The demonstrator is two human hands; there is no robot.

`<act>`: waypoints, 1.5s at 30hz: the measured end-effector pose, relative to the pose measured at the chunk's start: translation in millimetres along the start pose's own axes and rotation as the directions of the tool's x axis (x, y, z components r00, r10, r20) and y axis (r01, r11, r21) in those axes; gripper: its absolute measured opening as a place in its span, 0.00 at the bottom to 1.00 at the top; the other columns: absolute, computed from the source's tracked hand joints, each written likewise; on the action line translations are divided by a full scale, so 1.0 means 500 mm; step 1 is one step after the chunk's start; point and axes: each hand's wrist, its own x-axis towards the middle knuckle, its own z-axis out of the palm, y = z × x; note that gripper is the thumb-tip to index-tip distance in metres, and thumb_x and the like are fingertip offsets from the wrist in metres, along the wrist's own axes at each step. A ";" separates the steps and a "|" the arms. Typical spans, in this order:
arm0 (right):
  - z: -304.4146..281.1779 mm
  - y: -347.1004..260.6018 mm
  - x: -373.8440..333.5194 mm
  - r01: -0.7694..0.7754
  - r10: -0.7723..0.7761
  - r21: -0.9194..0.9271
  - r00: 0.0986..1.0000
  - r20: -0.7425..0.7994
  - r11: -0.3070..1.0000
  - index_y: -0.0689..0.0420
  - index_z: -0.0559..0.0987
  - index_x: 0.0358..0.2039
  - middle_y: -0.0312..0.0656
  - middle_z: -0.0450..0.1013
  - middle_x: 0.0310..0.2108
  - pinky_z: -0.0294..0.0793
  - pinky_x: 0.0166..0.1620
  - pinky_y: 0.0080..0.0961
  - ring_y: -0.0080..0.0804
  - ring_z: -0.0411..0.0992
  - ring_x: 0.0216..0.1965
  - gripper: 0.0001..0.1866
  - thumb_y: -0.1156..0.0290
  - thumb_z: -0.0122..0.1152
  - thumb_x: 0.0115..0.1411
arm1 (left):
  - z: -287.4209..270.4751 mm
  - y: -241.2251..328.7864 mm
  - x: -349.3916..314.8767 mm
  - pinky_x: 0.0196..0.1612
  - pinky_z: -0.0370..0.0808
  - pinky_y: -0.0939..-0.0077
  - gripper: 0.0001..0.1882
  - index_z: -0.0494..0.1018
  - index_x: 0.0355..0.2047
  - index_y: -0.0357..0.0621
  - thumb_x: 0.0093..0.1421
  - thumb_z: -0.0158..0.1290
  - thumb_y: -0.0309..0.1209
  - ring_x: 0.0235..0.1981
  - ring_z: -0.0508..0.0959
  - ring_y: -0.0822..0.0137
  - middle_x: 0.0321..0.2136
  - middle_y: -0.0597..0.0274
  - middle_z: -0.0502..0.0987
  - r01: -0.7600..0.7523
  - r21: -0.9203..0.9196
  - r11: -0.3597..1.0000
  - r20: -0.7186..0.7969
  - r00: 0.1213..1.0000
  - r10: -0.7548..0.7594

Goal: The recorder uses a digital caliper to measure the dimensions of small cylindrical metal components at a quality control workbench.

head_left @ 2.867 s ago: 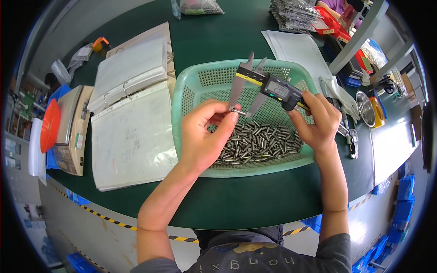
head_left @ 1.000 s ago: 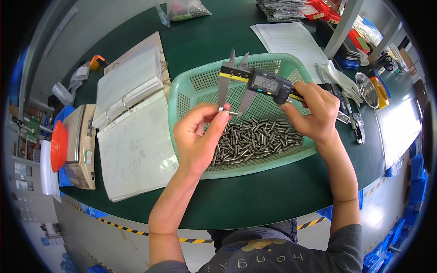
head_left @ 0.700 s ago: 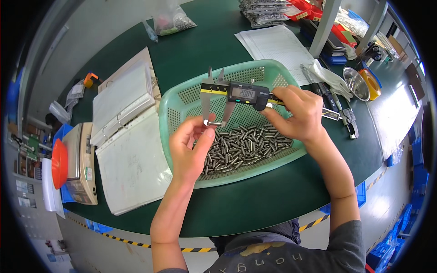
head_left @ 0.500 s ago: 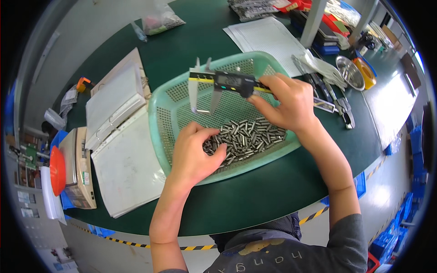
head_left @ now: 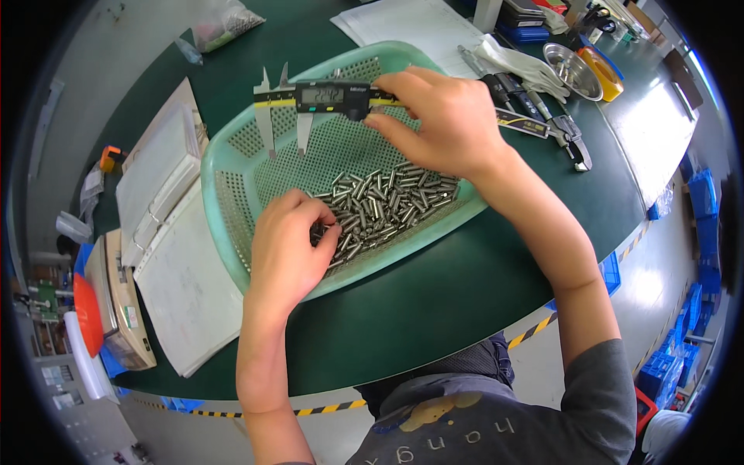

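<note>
My right hand [head_left: 446, 124] is wrapped round the black and yellow digital caliper [head_left: 335, 96], held level above the green basket [head_left: 215, 209]. Its jaws are spread apart, with no pin visible between them. Low in the same basket lies a heap of short, shiny metal pins [head_left: 384, 208]. My left hand [head_left: 283, 248] reaches over the basket's near left side into that heap. Its thumb and forefinger are pinched together at the pins, and what they hold is too small to make out.
Left of the basket lies an open ring binder [head_left: 182, 271] with papers, beside a beige scale [head_left: 120, 302]. To the right are more measuring tools [head_left: 570, 139], white gloves [head_left: 519, 66] and a steel bowl [head_left: 573, 71]. Paper sheets [head_left: 411, 31] lie behind the basket.
The pin between the caliper's jaws has gone from there. My left thumb and forefinger have closed together among the pins. The whole view has shifted, so the basket appears further left and higher.
</note>
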 end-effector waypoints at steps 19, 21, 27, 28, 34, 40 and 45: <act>-0.010 -0.001 0.007 0.012 -0.010 0.075 0.999 -0.031 0.997 0.55 0.77 0.33 0.38 0.74 0.25 0.70 0.23 0.33 0.41 0.73 0.24 0.16 0.58 0.64 0.48 | 0.001 -0.004 0.003 0.32 0.69 0.73 0.05 0.74 0.28 0.37 0.49 0.55 0.23 0.28 0.74 0.64 0.24 0.58 0.73 -0.020 -0.026 0.999 -0.081 0.997 0.018; -0.010 -0.002 0.008 0.075 -0.068 0.077 0.993 -0.092 0.994 0.56 0.76 0.34 0.38 0.72 0.25 0.69 0.23 0.31 0.40 0.72 0.23 0.16 0.62 0.65 0.48 | 0.001 0.006 0.007 0.32 0.69 0.76 0.05 0.74 0.29 0.37 0.50 0.55 0.22 0.27 0.73 0.68 0.25 0.61 0.74 0.061 -0.210 0.976 -0.132 0.987 -0.090; -0.028 -0.001 0.016 0.186 -0.177 0.075 0.978 -0.110 0.980 0.57 0.75 0.37 0.38 0.67 0.23 0.66 0.23 0.29 0.38 0.67 0.20 0.18 0.68 0.66 0.44 | -0.002 0.001 0.008 0.34 0.70 0.80 0.06 0.73 0.30 0.37 0.50 0.56 0.20 0.27 0.74 0.74 0.28 0.63 0.76 -0.021 -0.606 0.795 -0.319 0.922 -0.219; -0.028 0.002 0.016 0.225 -0.216 0.057 0.967 -0.137 0.973 0.58 0.75 0.37 0.38 0.67 0.22 0.65 0.22 0.27 0.36 0.66 0.18 0.19 0.69 0.66 0.42 | -0.002 -0.001 0.007 0.35 0.70 0.80 0.07 0.73 0.30 0.36 0.49 0.56 0.19 0.28 0.74 0.75 0.28 0.64 0.77 -0.032 -0.705 0.708 -0.305 0.915 -0.262; -0.023 -0.009 0.014 0.254 -0.247 0.065 0.963 -0.104 0.965 0.59 0.76 0.37 0.38 0.68 0.21 0.64 0.20 0.24 0.33 0.67 0.17 0.21 0.72 0.66 0.39 | -0.004 -0.011 0.004 0.36 0.71 0.82 0.08 0.73 0.31 0.36 0.49 0.56 0.19 0.29 0.74 0.77 0.29 0.64 0.77 -0.115 -0.820 0.561 -0.330 0.896 -0.298; -0.032 -0.021 0.015 0.245 -0.240 0.077 0.968 -0.070 0.966 0.62 0.77 0.36 0.38 0.69 0.20 0.65 0.20 0.22 0.30 0.68 0.17 0.20 0.73 0.66 0.40 | -0.007 -0.008 0.003 0.36 0.71 0.82 0.08 0.75 0.31 0.35 0.49 0.57 0.20 0.28 0.74 0.77 0.28 0.64 0.77 -0.094 -0.859 0.504 -0.302 0.887 -0.349; -0.029 -0.017 0.012 0.237 -0.231 0.095 0.971 -0.064 0.967 0.62 0.77 0.36 0.38 0.69 0.20 0.65 0.20 0.22 0.31 0.68 0.17 0.19 0.72 0.66 0.41 | -0.013 -0.006 0.002 0.36 0.71 0.81 0.08 0.75 0.33 0.34 0.50 0.58 0.20 0.29 0.75 0.76 0.28 0.63 0.77 -0.100 -0.894 0.437 -0.275 0.892 -0.358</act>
